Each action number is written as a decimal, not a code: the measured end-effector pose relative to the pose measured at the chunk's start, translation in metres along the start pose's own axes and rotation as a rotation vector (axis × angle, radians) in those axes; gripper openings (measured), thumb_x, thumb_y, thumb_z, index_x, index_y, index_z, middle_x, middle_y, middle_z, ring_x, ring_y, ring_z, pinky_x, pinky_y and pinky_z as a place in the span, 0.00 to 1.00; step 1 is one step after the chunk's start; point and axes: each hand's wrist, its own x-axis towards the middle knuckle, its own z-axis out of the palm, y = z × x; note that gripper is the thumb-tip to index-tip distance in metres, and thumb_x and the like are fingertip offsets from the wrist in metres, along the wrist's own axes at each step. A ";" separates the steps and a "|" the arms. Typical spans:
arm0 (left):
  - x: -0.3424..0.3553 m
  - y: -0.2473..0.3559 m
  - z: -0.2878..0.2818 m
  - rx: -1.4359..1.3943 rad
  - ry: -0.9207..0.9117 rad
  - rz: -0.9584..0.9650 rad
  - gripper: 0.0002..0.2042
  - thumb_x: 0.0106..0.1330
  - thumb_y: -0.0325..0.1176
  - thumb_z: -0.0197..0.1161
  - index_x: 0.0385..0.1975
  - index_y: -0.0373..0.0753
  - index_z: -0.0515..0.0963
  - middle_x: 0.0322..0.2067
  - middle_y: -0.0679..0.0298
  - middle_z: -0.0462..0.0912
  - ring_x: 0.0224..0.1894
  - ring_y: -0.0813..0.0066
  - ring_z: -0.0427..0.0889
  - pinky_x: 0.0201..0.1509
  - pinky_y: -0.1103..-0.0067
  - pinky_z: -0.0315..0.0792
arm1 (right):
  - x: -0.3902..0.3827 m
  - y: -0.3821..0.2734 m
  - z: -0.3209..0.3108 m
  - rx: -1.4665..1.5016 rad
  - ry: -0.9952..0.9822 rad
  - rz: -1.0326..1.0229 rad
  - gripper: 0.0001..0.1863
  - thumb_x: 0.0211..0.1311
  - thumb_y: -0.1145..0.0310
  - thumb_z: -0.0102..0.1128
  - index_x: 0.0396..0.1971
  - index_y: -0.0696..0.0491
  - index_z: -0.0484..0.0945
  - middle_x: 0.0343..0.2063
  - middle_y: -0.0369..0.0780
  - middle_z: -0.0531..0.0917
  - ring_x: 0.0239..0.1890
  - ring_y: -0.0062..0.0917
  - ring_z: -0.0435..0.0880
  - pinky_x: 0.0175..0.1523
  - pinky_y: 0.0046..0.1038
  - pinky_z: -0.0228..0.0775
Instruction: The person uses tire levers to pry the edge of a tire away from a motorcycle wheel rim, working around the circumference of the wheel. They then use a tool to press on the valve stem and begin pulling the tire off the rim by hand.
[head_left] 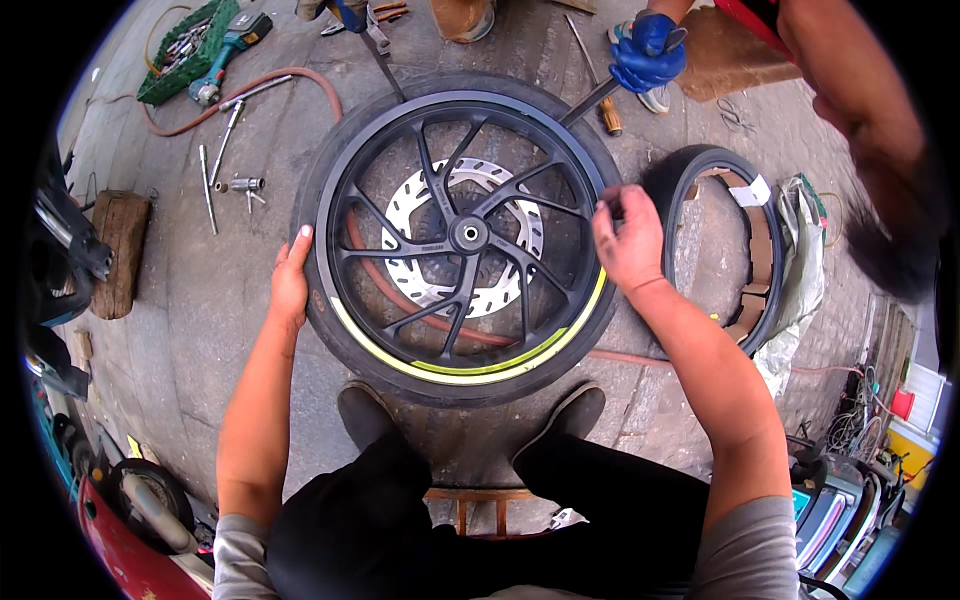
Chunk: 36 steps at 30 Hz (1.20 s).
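A motorcycle wheel with black spokes, a yellow-green rim stripe and a slotted silver brake disc (402,270) lies flat before me, its black tyre (352,365) around the rim. My left hand (291,277) grips the tyre's left side, thumb on top. Over the right side of the tyre is my right hand (632,240), its fingers curled by the rim; what they hold, if anything, is hidden. Across the wheel, another person's blue-gloved hand (648,58) holds a tyre lever (590,103) at the rim. A second lever (382,70) stands at the upper left rim, near another blue glove (350,12).
A second tyre (682,205) with cardboard inside lies at the right, beside plastic wrapping (800,270). A red hose (325,85) runs beneath the wheel. Ratchets and sockets (245,184), a cordless tool (230,55), a green crate (165,80) and a wood block (120,255) lie left.
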 end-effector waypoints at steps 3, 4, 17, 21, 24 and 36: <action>-0.014 0.019 0.013 0.022 0.027 -0.019 0.53 0.73 0.64 0.71 0.77 0.19 0.61 0.69 0.40 0.79 0.70 0.56 0.81 0.75 0.70 0.72 | 0.078 0.098 0.006 -0.316 -0.083 0.192 0.14 0.69 0.64 0.68 0.51 0.53 0.84 0.48 0.49 0.88 0.55 0.48 0.86 0.62 0.46 0.78; -0.018 0.033 0.028 0.043 0.021 -0.043 0.53 0.72 0.64 0.71 0.77 0.18 0.60 0.69 0.40 0.79 0.69 0.56 0.81 0.75 0.70 0.72 | 0.095 0.148 0.007 -0.449 -0.134 0.243 0.21 0.70 0.58 0.68 0.58 0.52 0.83 0.56 0.53 0.86 0.61 0.51 0.84 0.68 0.46 0.77; -0.025 0.034 0.003 0.143 0.045 -0.115 0.61 0.66 0.70 0.73 0.80 0.18 0.57 0.69 0.35 0.78 0.68 0.51 0.83 0.73 0.66 0.76 | 0.203 0.272 0.112 -0.518 -0.445 0.295 0.25 0.83 0.50 0.51 0.63 0.52 0.83 0.56 0.55 0.89 0.60 0.55 0.87 0.62 0.52 0.78; 0.008 0.019 0.012 0.160 0.042 -0.053 0.61 0.63 0.72 0.73 0.79 0.19 0.60 0.72 0.36 0.75 0.69 0.51 0.82 0.75 0.63 0.73 | 0.198 0.322 0.045 0.348 -0.363 0.816 0.19 0.79 0.54 0.55 0.57 0.49 0.83 0.46 0.52 0.90 0.54 0.49 0.88 0.61 0.48 0.80; -0.021 0.024 -0.012 0.020 -0.050 -0.166 0.56 0.63 0.66 0.75 0.79 0.24 0.62 0.70 0.38 0.76 0.70 0.52 0.81 0.76 0.62 0.73 | 0.116 0.219 0.051 -0.585 -0.522 0.145 0.20 0.73 0.61 0.61 0.61 0.48 0.76 0.48 0.54 0.85 0.54 0.52 0.87 0.63 0.49 0.79; -0.052 -0.011 -0.022 -0.369 -0.209 -0.154 0.59 0.64 0.57 0.78 0.83 0.26 0.49 0.72 0.37 0.74 0.69 0.49 0.82 0.75 0.58 0.73 | -0.069 -0.056 -0.238 -0.339 -0.602 0.440 0.24 0.79 0.73 0.63 0.69 0.54 0.66 0.44 0.47 0.87 0.39 0.30 0.85 0.49 0.36 0.78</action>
